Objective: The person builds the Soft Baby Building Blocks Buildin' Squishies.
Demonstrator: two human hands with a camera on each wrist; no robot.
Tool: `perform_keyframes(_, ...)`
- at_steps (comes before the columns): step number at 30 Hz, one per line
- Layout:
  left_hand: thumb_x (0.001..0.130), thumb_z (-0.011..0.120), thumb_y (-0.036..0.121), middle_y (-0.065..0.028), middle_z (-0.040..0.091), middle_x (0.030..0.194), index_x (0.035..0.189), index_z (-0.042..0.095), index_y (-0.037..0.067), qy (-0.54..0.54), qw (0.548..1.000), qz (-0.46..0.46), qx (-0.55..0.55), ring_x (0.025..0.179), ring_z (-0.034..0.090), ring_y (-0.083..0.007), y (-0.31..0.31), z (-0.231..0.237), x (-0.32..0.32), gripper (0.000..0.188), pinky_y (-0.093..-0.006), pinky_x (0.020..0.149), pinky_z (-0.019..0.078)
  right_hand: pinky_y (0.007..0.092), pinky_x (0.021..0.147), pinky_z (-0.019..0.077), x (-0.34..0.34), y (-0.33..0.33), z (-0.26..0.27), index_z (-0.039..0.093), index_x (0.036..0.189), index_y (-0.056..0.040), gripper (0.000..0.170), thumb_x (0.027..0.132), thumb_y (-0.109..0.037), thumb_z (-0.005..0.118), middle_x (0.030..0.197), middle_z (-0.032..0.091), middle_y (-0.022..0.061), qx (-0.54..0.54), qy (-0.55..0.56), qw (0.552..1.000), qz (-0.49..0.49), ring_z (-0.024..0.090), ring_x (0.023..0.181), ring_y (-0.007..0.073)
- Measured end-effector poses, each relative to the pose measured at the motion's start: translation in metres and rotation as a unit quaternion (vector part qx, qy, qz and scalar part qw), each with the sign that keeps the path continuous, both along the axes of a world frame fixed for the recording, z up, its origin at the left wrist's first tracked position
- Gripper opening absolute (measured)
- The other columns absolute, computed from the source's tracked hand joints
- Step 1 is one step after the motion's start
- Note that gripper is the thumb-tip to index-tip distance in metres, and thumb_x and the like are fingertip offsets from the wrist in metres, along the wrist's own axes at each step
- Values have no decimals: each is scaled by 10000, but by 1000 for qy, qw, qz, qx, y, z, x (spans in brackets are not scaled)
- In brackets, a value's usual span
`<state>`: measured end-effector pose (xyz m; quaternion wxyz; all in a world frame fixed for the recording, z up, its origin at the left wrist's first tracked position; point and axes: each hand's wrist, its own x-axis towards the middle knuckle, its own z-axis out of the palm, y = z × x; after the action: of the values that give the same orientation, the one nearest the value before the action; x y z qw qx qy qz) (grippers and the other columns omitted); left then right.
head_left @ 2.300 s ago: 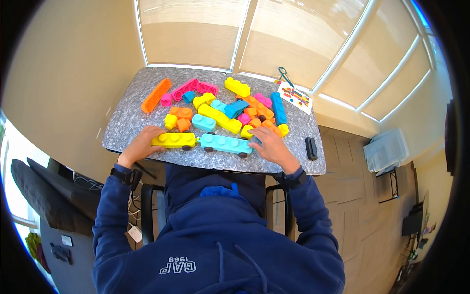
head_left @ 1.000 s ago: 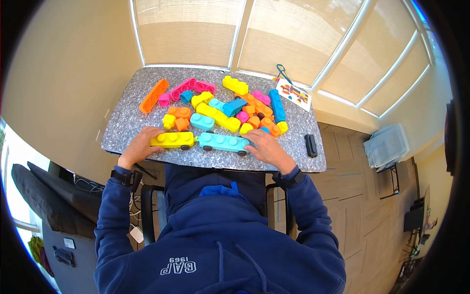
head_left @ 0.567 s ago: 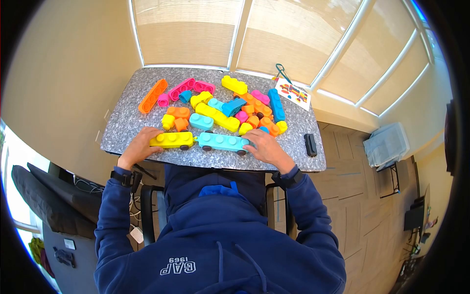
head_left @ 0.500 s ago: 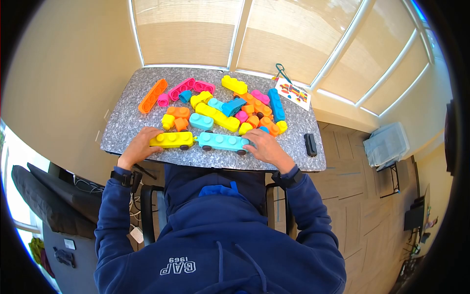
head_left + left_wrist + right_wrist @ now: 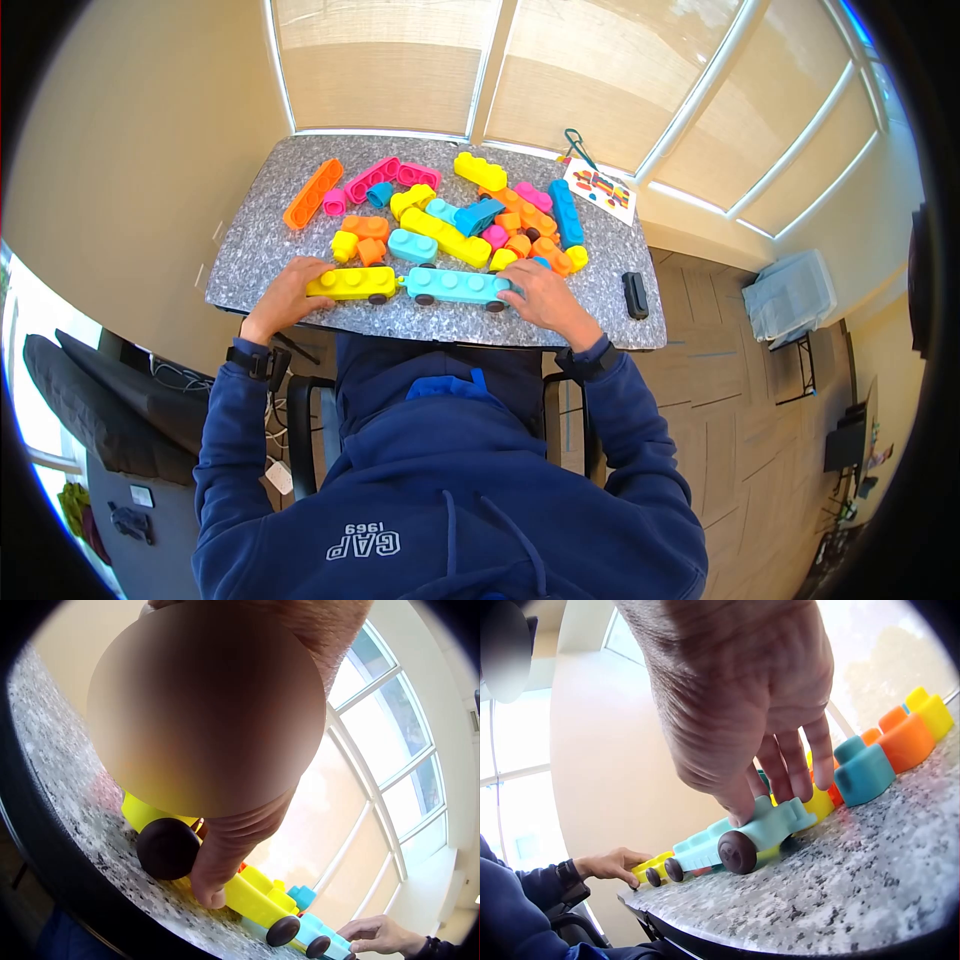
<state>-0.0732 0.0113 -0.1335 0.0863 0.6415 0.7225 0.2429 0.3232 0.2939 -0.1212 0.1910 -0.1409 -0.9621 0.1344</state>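
Two toy train cars with dark wheels stand end to end along the near side of the table, joined by a small yellow coupling. My left hand [image 5: 288, 295] grips the rear end of the yellow car [image 5: 350, 284], and the left wrist view shows the thumb down beside its wheel [image 5: 168, 848]. At the other end, my right hand [image 5: 550, 300] holds the light blue car [image 5: 455, 285]. Seen from the right wrist, the thumb lies on the near side of this light blue car [image 5: 772, 825] and the fingers reach over its far side.
Behind the cars lie several chunky blocks, among them a long yellow block [image 5: 445, 238], a light blue block [image 5: 413, 246] and an orange bar [image 5: 314, 194]. A picture card [image 5: 600, 192] lies at the back right. A black case [image 5: 635, 296] rests near the right edge.
The right fingers have drawn in slightly at the light blue car's end, showing a bit of blue block behind them. Both hands stay on the cars, which have hardly moved.
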Motion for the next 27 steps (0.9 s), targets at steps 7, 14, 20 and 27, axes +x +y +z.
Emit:
perform_keyframes(7,817,920,235,-167,691,1401,1373,714,29,-2,1000,4,2,1370,577,-382,0,-1,0,628,-465,1184,470,460,914,587,-1,2,-1,770,1173,-52,300,931,-224,815,1129,726,142,8,-4,1000,-8,709,1083,351)
perform_keyframes(14,816,921,266,-177,695,1385,1359,722,29,13,1000,13,19,1343,594,-392,3,-3,0,625,-469,1170,476,459,900,591,-3,5,-5,770,1157,-50,301,929,-240,822,1129,720,141,17,4,1000,-19,712,1077,353)
perform_keyframes(20,803,922,275,-177,708,1347,1343,728,30,31,999,-6,40,1300,610,-397,10,-6,-7,624,-482,1138,486,458,895,591,-5,7,-10,769,1147,-45,306,929,-254,824,1127,718,140,28,5,999,-27,713,1075,351)
perform_keyframes(27,809,917,281,-172,712,1352,1343,728,29,35,999,9,28,1305,608,-393,14,-4,-5,620,-477,1139,481,457,874,584,-12,10,-12,762,1132,-36,297,929,-245,822,1089,710,143,35,17,998,-42,713,1044,358)
